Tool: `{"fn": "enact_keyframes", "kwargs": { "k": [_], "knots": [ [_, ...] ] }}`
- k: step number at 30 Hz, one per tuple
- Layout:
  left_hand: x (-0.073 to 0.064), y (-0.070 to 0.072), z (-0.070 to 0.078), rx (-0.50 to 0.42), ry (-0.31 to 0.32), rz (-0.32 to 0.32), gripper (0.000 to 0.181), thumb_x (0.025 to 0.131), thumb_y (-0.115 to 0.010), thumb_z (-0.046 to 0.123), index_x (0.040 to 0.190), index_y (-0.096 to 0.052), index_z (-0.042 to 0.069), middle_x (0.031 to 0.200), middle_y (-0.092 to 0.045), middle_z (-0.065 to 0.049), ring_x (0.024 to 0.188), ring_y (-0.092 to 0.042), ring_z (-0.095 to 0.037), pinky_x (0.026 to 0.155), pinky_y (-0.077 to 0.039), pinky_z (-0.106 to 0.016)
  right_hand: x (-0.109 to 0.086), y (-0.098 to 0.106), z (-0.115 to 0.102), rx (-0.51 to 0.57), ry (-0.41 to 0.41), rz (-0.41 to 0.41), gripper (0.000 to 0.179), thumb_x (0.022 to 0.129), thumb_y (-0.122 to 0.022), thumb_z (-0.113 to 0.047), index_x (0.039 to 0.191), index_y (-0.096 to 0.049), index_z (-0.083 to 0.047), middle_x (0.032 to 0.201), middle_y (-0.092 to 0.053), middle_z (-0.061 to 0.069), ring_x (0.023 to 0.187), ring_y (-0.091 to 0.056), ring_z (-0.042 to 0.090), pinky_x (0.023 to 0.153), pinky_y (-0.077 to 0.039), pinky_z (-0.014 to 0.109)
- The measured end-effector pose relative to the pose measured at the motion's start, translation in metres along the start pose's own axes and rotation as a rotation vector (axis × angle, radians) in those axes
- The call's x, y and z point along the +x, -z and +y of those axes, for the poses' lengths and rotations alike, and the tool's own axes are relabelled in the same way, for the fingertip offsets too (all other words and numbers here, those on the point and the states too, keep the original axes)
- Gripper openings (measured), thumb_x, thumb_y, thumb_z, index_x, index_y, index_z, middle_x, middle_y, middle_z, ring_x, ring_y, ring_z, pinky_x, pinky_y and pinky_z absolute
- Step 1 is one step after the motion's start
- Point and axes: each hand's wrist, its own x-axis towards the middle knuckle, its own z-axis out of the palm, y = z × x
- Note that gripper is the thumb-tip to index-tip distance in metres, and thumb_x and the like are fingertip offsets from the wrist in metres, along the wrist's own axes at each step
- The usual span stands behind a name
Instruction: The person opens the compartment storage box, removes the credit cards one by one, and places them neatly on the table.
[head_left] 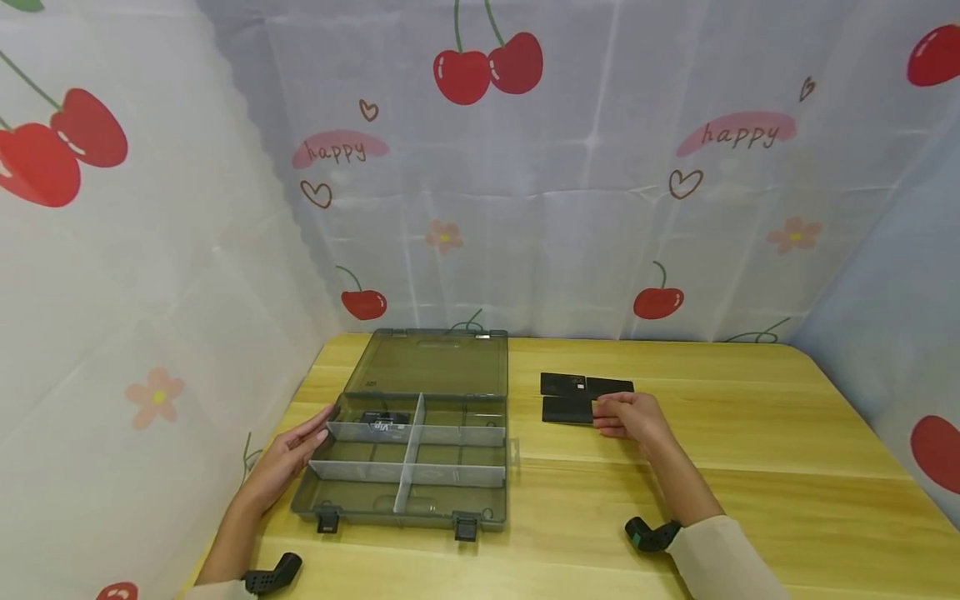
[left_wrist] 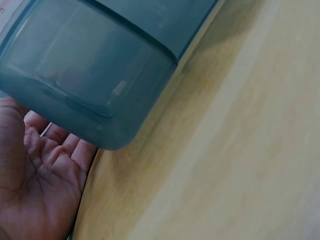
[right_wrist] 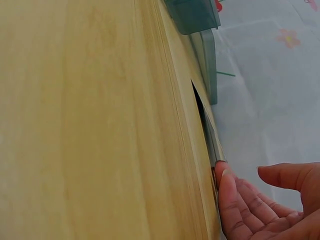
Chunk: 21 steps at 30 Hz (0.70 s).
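My right hand (head_left: 636, 417) is at the right edge of a flat black card (head_left: 567, 410). In the right wrist view, that card (right_wrist: 212, 135) is tipped up at the near edge, with fingertips touching it and the thumb held apart. Two more black cards, one left (head_left: 562, 383) and one right (head_left: 610, 386), lie just behind it. My left hand (head_left: 283, 467) rests against the left side of a grey see-through compartment box (head_left: 420, 520), fingers extended. Inside its back left compartment lies a dark card (head_left: 384, 419) marked "Vip".
The box lid (head_left: 431, 362) lies folded back behind the box. Two latches, left (head_left: 327, 521) and right (head_left: 466, 527), hang at its front. White dividers (head_left: 408, 454) split the inside. A printed cherry curtain (head_left: 555, 250) encloses the wooden table (head_left: 585, 517).
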Motion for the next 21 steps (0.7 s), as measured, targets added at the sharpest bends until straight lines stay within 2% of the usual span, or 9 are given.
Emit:
{"fn": "enact_keyframes", "kwargs": {
  "k": [18,21],
  "knots": [
    [0.0014,0.0009,-0.0024,0.009,-0.01,0.002,0.057,0.109,-0.049,0.029,0.162,-0.03,0.016,0.169,-0.013,-0.01,0.152,-0.007,-0.035,0.098,-0.032,-0.007,0.0034,0.0023,0.003,-0.011,0.01,0.016,0.036,0.106,-0.051,-0.009,0.132,-0.056,0.015,0.113,-0.071,0.028,0.087,-0.076,0.025,0.074,-0.061,0.034],
    [0.0014,0.001,-0.0024,0.014,-0.003,-0.003,0.058,0.109,-0.048,0.03,0.162,-0.029,0.016,0.169,-0.012,-0.01,0.152,-0.007,-0.035,0.104,-0.032,-0.012,0.0018,0.0026,0.0012,-0.025,0.012,0.017,0.037,0.107,-0.049,-0.011,0.132,-0.055,0.015,0.115,-0.07,0.03,0.088,-0.076,0.026,0.074,-0.061,0.034]
  ]
}}
